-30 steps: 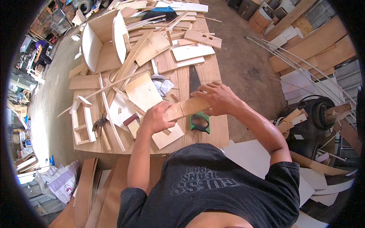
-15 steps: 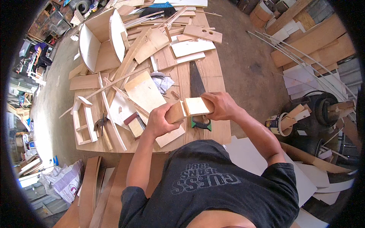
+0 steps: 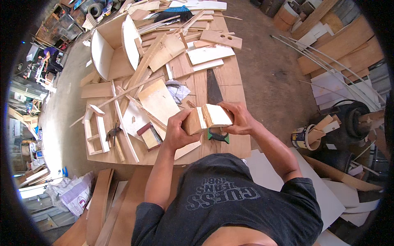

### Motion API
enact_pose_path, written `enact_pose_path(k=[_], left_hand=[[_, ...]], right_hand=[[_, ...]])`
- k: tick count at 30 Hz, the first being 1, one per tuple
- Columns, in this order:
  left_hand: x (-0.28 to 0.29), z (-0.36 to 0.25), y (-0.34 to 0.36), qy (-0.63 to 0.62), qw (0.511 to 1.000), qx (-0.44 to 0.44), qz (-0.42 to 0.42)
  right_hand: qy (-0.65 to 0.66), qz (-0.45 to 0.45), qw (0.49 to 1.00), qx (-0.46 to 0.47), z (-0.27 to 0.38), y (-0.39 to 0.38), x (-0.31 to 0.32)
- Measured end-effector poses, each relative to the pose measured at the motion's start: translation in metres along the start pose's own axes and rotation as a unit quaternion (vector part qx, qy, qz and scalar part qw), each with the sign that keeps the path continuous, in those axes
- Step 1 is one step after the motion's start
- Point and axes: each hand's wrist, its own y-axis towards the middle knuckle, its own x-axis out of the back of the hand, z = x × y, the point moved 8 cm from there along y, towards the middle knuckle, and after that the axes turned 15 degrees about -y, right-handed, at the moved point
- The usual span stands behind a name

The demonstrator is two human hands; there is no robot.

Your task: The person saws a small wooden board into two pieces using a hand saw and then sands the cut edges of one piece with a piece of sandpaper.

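At the lower left of the frame, a pale sack (image 3: pixel 76 199) is seen; its contents cannot be told. At the upper left, an open wooden box (image 3: pixel 100 53) with 2 curved white sides is placed, and plain wood panels are seen between them. Below it, at the left of the workbench (image 3: pixel 232 84), a hammer (image 3: pixel 118 148) is laid.

Near the centre, the fingers of the left hand (image 3: pixel 178 130) are closed around the left end of the left block (image 3: pixel 192 123), with no free gap. The long axis of this block is not clear, because it is foreshortened. Just to the right, a saw (image 3: pixel 214 87) is lying flat under the hands, its blade pointed to the upper edge.

The right block (image 3: pixel 219 116) is held beside the left block, with its longer side running roughly left to right. The 2 inner ends are turned toward each other, very close; whether they touch cannot be told. The right end is gripped by the right hand (image 3: pixel 241 119), its fingers narrowed on the wood. The saw's handle is nearer to this hand.

At the right, a white bucket (image 3: pixel 300 137) is filled with wood offcuts (image 3: pixel 318 129), and beside it a black drum-like thing (image 3: pixel 342 119) is placed.
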Motion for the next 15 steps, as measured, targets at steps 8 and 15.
enact_pose_path(k=[8, 15], left_hand=[[0.029, 0.007, -0.014, -0.135, 0.985, 0.077, -0.078], [0.014, 0.044, -0.054, -0.501, 0.826, 0.203, -0.157]], right_hand=[[0.262, -0.032, 0.961, -0.087, -0.050, -0.016, 0.005], [0.152, 0.031, 0.937, -0.314, -0.096, -0.017, -0.035]])
